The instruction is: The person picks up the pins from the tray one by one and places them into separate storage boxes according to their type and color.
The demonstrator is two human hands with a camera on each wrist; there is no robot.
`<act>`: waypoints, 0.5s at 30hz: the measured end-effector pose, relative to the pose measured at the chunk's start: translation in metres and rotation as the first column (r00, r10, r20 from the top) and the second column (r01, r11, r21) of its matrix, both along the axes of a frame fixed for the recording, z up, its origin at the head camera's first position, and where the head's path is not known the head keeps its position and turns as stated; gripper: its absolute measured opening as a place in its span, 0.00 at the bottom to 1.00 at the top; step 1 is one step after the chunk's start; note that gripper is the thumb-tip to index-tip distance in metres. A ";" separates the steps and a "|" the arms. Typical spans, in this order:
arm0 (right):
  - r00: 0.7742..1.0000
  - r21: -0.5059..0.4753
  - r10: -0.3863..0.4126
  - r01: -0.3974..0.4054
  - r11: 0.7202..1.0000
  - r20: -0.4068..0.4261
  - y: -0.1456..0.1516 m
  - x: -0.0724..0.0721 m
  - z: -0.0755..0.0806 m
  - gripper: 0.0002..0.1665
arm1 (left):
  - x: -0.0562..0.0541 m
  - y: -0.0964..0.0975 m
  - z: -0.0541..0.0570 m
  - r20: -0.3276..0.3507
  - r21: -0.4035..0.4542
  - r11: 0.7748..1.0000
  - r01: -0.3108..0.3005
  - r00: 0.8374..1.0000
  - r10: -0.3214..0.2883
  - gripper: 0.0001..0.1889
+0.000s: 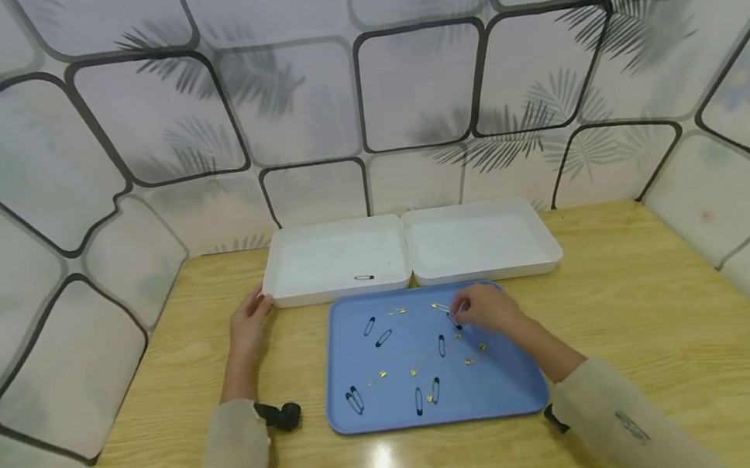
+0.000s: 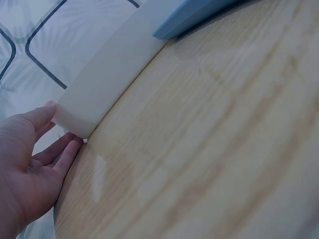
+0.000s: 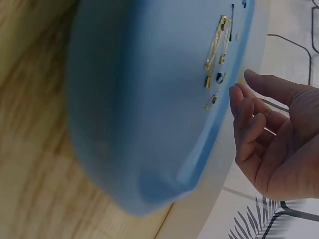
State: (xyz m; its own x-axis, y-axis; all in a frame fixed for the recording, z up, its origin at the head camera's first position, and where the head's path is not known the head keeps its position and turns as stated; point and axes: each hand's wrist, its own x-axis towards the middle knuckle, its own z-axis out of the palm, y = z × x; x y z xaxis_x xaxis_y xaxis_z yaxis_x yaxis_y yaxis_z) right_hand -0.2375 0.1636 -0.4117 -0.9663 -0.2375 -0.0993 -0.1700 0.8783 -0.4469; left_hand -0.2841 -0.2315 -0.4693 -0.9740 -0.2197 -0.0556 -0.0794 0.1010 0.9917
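A blue tray (image 1: 506, 386) holds several black safety pins (image 1: 419, 402) and several gold safety pins (image 1: 469, 361), scattered over it. My right hand (image 1: 490, 310) is over its far right part, fingertips close to a gold pin and a black pin. In the right wrist view, thumb and fingers are bent loosely with a gap between them, and no pin shows there. My left hand (image 1: 249, 324) touches the near left corner of the left white tray (image 1: 327, 244); its fingers (image 2: 67, 154) are mostly straight against the tray's end. One black safety pin (image 1: 372, 277) lies in that white tray.
A second white tray (image 1: 480, 229) stands beside the first, behind the blue tray. All rest on a wood-grain table (image 1: 635, 296). A patterned curtain or wall covering (image 1: 423, 87) rises behind the trays and along both sides.
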 end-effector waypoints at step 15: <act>1.000 0.149 0.024 -0.024 0.989 0.005 -0.010 -0.009 -0.007 0.07 | -0.001 0.002 0.000 -0.005 0.054 0.999 -0.005 1.000 0.005 0.25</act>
State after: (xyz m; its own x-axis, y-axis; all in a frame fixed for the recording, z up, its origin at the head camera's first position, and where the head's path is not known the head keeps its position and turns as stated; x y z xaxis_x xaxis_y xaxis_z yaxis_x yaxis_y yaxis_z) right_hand -0.2468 0.1540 -0.4192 -0.9602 -0.2428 -0.1380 -0.1906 0.9309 -0.3116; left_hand -0.2847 -0.2296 -0.4690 -0.9732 -0.2215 -0.0622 -0.0743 0.0465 0.9962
